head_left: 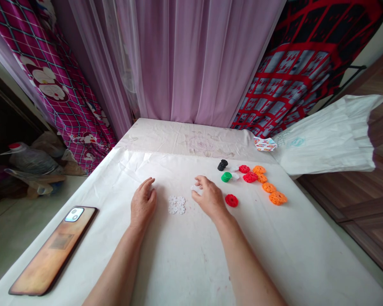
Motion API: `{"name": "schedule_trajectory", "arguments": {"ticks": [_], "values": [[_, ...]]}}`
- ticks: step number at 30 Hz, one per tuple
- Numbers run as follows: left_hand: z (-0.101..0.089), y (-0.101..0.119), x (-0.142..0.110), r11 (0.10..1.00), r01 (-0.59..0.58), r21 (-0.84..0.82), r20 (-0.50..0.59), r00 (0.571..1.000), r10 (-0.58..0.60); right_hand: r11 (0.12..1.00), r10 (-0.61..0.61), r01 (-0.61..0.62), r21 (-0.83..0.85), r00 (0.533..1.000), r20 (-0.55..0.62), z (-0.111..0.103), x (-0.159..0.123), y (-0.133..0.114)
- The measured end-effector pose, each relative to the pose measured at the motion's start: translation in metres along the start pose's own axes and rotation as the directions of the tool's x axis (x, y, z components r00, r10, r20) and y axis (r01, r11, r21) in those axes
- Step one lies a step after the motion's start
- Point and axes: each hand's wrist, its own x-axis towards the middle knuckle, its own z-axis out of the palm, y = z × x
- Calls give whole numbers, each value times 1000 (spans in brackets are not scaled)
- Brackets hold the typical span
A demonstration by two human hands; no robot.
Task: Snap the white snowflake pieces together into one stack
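Note:
My right hand rests on the white-covered table, its thumb and fingers pinched on a small white snowflake-shaped disc. A flat cluster of joined white discs lies just left of that hand. My left hand lies palm down on the cloth beside the cluster, fingers loosely curled, holding nothing. To the right sit loose discs: a red one near my right wrist, a green one, a black stack, more red and several orange ones.
A phone lies face down near the table's left edge. A white plastic bag hangs over the right side. Pink curtains hang behind the table, and patterned blankets flank them. Wooden floor shows at the right.

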Motion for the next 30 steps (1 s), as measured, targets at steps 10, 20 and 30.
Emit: {"name": "schedule_trajectory", "arguments": {"ticks": [10, 20, 30], "values": [[0, 1, 0, 1000, -6, -1, 10, 1000, 6, 988, 141, -144, -47, 988, -70, -44, -6, 62], [-1, 0, 0, 1000, -8, -8, 5, 1000, 8, 997, 21, -24, -79, 999, -43, -39, -6, 35], [1, 1, -1, 1000, -8, -4, -4, 1000, 8, 980, -79, 109, -167, 982, 173, 21, -21, -40]]}}
